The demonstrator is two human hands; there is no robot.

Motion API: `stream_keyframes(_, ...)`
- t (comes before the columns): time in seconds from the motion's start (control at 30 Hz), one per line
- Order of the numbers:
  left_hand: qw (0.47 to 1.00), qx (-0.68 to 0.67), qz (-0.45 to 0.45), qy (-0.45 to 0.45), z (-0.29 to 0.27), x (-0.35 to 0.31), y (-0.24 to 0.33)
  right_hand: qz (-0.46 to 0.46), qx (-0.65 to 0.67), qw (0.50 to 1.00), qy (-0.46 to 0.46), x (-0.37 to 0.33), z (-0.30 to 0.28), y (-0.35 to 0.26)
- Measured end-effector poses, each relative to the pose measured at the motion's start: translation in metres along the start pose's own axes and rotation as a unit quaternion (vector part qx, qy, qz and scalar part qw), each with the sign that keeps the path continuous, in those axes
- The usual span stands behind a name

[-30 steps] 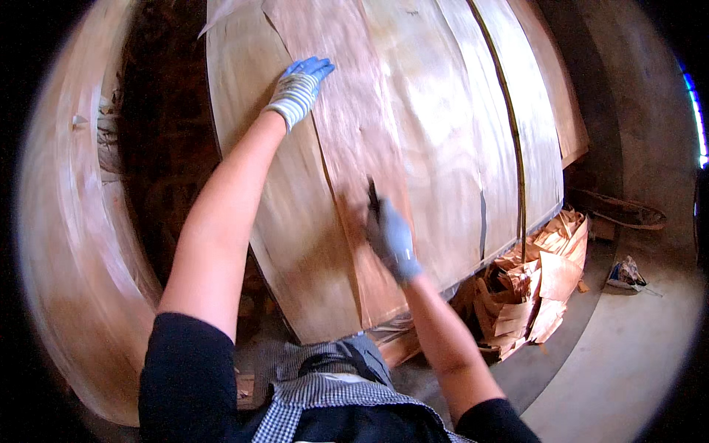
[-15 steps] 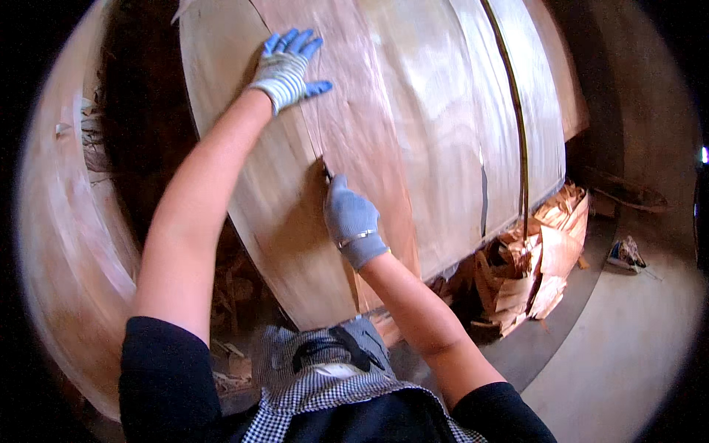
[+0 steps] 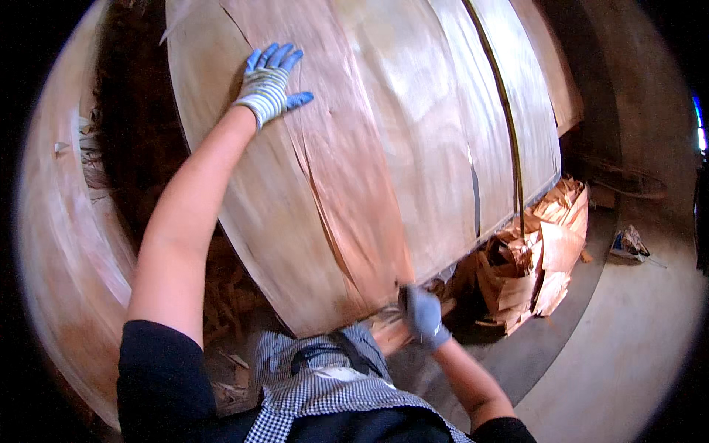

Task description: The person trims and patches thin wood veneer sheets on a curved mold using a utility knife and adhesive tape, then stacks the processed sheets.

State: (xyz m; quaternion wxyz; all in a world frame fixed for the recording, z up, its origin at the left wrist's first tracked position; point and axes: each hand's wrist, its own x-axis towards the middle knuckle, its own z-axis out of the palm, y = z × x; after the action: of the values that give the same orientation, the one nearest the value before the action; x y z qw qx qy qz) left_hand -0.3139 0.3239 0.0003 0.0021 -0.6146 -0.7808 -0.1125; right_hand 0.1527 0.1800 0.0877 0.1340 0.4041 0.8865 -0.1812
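My left hand [image 3: 267, 85], in a striped blue-palmed glove, lies flat with its fingers apart on a large stack of wood veneer sheets [image 3: 413, 148]. Under its fingers is the left edge of a pinkish veneer strip [image 3: 332, 148]; further down, that edge lifts slightly in a long slit. My right hand [image 3: 425, 316], in a grey glove, is closed near the stack's front edge, blurred by motion. A small dark knife [image 3: 401, 292] sticks out of its grip toward the foot of the strip; its blade cannot be made out.
A dark strap [image 3: 509, 111] runs over the stack's right side. By its front right corner lies a bundle of torn veneer scraps [image 3: 543, 258]. On the floor at the right is a small crumpled item [image 3: 629, 244]. Another veneer stack [image 3: 55, 221] stands at the left, across a dark gap.
My right hand has drawn the knife from the slit down and right to the stack's front edge. The slit beside the pinkish strip is now longer. My left hand stays pressed on the sheet.
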Motion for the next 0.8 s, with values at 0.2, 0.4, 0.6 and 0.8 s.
stream_keyframes(0.2, 0.994, -0.103, -0.028, 0.008, -0.006, 0.003, 0.006, -0.113, 0.018, 0.987, 0.115, 0.305, -0.078, -0.069)
stream_keyframes(0.4, 0.999, -0.044, 0.008, -0.002, -0.009, 0.006, 0.008, -0.063, -0.012, 0.996, 0.067, 0.358, -0.084, -0.095)
stream_keyframes(0.6, 1.0, 0.015, 0.01, -0.021, 0.0, 0.004, -0.003, 0.086, -0.009, 0.996, -0.009, 0.157, -0.019, -0.028)
stream_keyframes(0.8, 0.999, 0.033, 0.016, -0.032, -0.009, 0.012, 0.006, 0.274, -0.007, 0.945, -0.177, -0.144, 0.087, 0.033)
